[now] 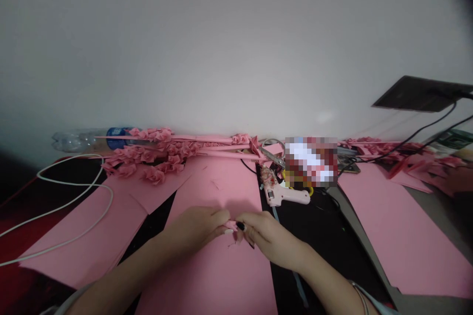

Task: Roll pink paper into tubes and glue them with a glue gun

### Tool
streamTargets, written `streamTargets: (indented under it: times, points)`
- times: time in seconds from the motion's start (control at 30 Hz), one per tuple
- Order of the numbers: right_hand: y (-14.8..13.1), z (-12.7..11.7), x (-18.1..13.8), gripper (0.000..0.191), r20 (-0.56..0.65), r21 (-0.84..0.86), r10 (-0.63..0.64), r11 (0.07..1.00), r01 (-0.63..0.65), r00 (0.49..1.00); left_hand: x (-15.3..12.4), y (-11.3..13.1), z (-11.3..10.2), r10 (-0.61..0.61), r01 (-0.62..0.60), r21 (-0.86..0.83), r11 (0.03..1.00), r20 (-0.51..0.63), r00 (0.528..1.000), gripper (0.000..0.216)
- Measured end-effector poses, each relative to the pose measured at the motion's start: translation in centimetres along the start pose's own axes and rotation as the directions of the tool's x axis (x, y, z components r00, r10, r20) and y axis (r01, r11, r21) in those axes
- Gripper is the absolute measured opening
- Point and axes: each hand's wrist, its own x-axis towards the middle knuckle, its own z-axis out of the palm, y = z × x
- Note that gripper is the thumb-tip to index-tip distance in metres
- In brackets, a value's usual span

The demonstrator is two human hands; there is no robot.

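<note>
My left hand (pixel 197 226) and my right hand (pixel 268 236) meet at the middle of the table, fingertips pinched together on a small folded piece of pink paper (pixel 232 229). Both hands rest over a large pink paper sheet (pixel 218 275). The piece is mostly hidden between the fingers. A pink glue gun (pixel 286 196) lies just beyond my right hand.
Several pink paper roses (pixel 148 160) on long stems lie at the back left by a plastic bottle (pixel 84 140). A white cable (pixel 74 197) loops at the left. More pink sheets (pixel 391 226) lie right. Black cables (pixel 406 140) and scissors (pixel 273 155) sit near the wall.
</note>
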Motion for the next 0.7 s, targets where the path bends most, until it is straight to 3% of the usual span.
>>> streamTargets:
  times: [0.2, 0.33, 0.5, 0.7]
  points:
    - [0.4, 0.5, 0.0, 0.028, -0.022, 0.01, 0.012, 1.0, -0.012, 1.0, 0.0, 0.1, 0.4, 0.002, -0.002, 0.006, 1.0, -0.024, 1.0, 0.041]
    - [0.8, 0.8, 0.6, 0.03, -0.106, -0.022, 0.034, 0.999, -0.036, 0.994, 0.4, -0.4, 0.7, -0.047, 0.049, 0.018, 0.999, -0.097, 0.994, 0.032]
    - [0.7, 0.1, 0.8, 0.025, -0.263, -0.047, 0.127, 0.988, -0.144, 0.956, 0.8, -2.3, -0.1, -0.169, 0.185, 0.033, 0.982, -0.271, 0.948, 0.027]
    - [-0.6, -2.2, 0.1, 0.018, -0.404, -0.034, 0.154, 0.983, -0.183, 0.902, 0.1, -3.3, -1.9, -0.201, 0.227, 0.025, 0.974, -0.379, 0.903, 0.033]
